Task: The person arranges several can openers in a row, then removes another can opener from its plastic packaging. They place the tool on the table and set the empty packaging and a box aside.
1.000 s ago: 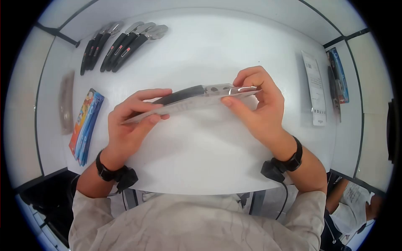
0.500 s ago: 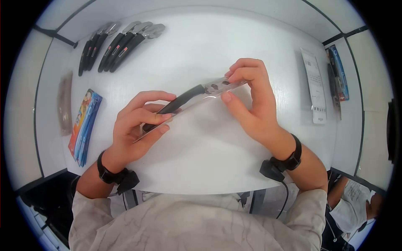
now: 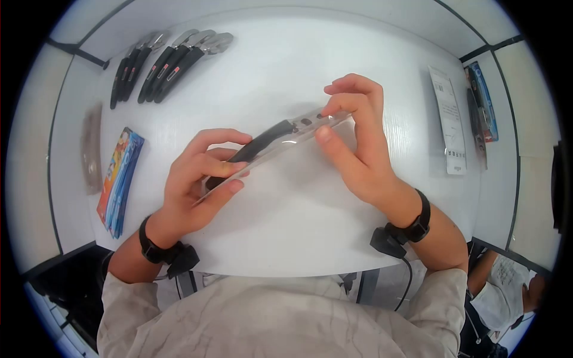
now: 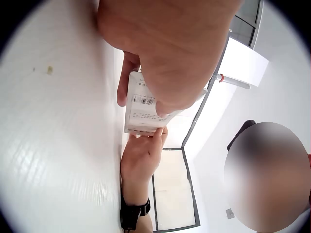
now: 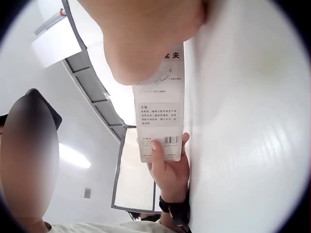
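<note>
A black-handled metal tool [image 3: 267, 141] lies in a clear plastic blister pack [image 3: 290, 141] with a white card back, raised slantwise over the table. My left hand [image 3: 197, 176] grips the pack's handle end between thumb and fingers. At the far end, my right hand [image 3: 364, 140] pinches the pack's edge, thumb on the near side and index finger on the tool side. The right wrist view shows the printed back of the card [image 5: 159, 114] with a barcode, the left thumb lying over its end. The tool's head has dark holes and is partly behind the right fingers.
Several black-handled metal tools [image 3: 173, 68] lie in two groups at the back left. A stack of colourful printed cards [image 3: 121, 182] and a clear plastic shell [image 3: 91, 149] are at the left. Toward the right sit a white printed card [image 3: 447, 122] and another pack [image 3: 483, 104].
The pack has tilted more steeply, its right end moving away from the body and its left end closer. My right hand has shifted up with it, its fingers now more spread.
</note>
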Available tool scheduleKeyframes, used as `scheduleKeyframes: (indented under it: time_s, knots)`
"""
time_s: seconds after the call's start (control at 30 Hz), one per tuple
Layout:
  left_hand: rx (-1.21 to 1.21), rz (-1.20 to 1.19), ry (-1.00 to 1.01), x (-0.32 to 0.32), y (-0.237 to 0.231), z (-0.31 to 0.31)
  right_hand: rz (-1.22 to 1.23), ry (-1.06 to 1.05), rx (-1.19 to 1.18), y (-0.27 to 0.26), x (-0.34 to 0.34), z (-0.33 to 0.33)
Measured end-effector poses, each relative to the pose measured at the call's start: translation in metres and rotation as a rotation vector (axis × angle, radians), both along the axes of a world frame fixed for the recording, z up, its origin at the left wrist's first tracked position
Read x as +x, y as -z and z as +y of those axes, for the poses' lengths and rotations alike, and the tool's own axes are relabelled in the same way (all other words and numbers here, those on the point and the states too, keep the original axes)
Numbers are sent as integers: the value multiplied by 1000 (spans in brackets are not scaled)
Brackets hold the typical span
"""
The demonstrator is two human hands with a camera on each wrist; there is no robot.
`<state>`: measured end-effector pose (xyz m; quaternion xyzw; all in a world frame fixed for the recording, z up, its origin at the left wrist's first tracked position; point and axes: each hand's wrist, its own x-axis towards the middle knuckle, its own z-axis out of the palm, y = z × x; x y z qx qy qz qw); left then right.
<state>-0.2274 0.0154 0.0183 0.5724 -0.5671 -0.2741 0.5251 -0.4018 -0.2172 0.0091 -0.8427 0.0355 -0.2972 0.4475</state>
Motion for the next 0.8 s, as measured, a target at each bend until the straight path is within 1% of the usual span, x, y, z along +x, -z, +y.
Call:
scheduleKeyframes:
  time_s: [0.23, 0.3, 0.4, 0.8]
  knots:
    - [-41, -8, -3, 0, 3, -2, 0, -21, 122, 3, -1, 1]
    - [-2, -32, 11, 1, 1, -1, 3, -10, 124, 3, -1, 1]
    - [-56, 44, -22, -2, 4, -2, -1, -7, 135, 4, -1, 1]
    - [-70, 43, -33, -1, 4, -2, -55, 9, 235, 8, 0, 0]
